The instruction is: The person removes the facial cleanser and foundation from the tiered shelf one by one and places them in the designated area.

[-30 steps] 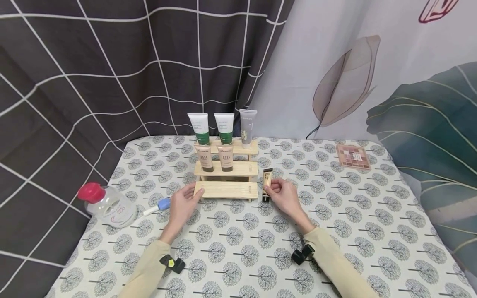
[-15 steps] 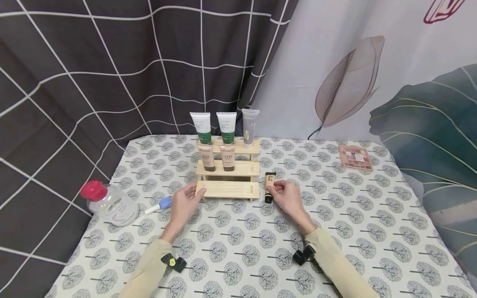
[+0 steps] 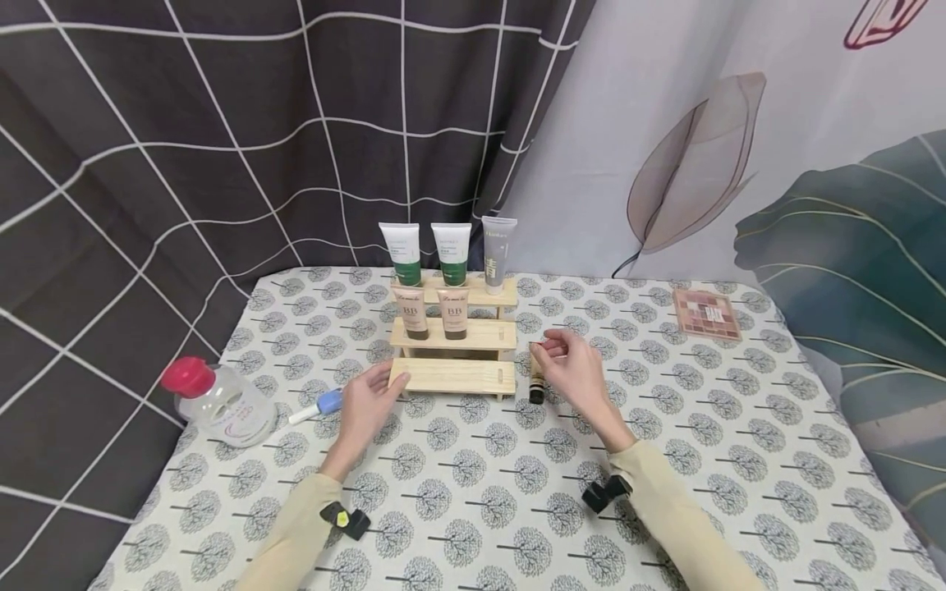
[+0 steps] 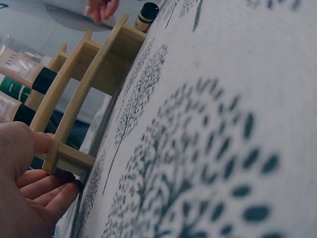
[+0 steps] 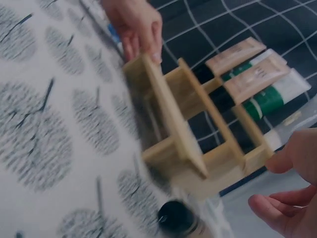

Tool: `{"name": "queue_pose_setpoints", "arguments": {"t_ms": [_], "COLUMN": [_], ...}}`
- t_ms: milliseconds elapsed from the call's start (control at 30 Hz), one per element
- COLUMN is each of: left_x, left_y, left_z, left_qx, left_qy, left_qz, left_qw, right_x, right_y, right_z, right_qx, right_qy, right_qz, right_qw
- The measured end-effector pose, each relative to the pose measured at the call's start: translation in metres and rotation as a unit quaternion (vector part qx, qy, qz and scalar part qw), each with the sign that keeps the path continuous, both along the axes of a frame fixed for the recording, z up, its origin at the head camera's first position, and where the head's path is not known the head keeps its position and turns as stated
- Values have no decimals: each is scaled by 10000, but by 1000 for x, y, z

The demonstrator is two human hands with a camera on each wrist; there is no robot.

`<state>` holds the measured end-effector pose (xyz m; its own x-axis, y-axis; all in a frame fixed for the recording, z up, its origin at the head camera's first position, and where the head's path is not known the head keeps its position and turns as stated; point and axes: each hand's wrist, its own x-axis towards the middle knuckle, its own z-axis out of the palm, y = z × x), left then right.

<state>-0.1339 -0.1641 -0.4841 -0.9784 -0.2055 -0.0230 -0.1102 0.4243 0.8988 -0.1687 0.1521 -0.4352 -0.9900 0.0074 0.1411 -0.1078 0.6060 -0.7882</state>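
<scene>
My left hand (image 3: 367, 408) grips the left end of a three-tier wooden rack (image 3: 451, 376), its thumb on the lowest shelf and its fingers beneath. To the right of that shelf, a small beige tube with a black cap (image 3: 536, 389) is on the table, partly hidden by my right hand (image 3: 575, 367). In the right wrist view, thumb and fingers (image 5: 277, 210) are apart with nothing between them, and the tube's black cap (image 5: 177, 218) sits below. Whether the tube stands or lies, I cannot tell. Two pink BB cream tubes (image 3: 454, 313) stand on the middle shelf.
Two white-and-green tubes (image 3: 452, 253) and a grey tube (image 3: 498, 254) stand on the top shelf. Left are a clear bottle with a red cap (image 3: 229, 410) and a blue-and-white stick-like item (image 3: 318, 406). An eyeshadow palette (image 3: 706, 313) lies at the back right.
My right hand has let go of the beige tube and risen slightly away from it, after turning its printed side more toward me. The left hand keeps its hold on the rack.
</scene>
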Motion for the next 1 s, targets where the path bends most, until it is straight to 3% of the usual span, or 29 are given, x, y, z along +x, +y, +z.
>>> {"name": "queue_pose_setpoints", "arguments": {"t_ms": [200, 500, 700, 1000], "left_x": [1, 1, 1, 0], "left_y": [0, 2, 1, 1], "left_z": [1, 2, 1, 0], "left_qx": [7, -72, -66, 19], "left_qy": [-40, -28, -38, -97], "left_qz": [10, 49, 69, 17], "left_qw": [10000, 10000, 9999, 9999], "right_x": [-5, -16, -25, -27], "right_y": [-14, -42, -63, -89], "right_z": [17, 30, 29, 25], "right_qx": [-418, -1251, -1566, -1396], "right_qy": [271, 814, 646, 465], "right_qz": [357, 926, 1165, 1314], "right_qw": [9981, 9845, 9786, 9804]}}
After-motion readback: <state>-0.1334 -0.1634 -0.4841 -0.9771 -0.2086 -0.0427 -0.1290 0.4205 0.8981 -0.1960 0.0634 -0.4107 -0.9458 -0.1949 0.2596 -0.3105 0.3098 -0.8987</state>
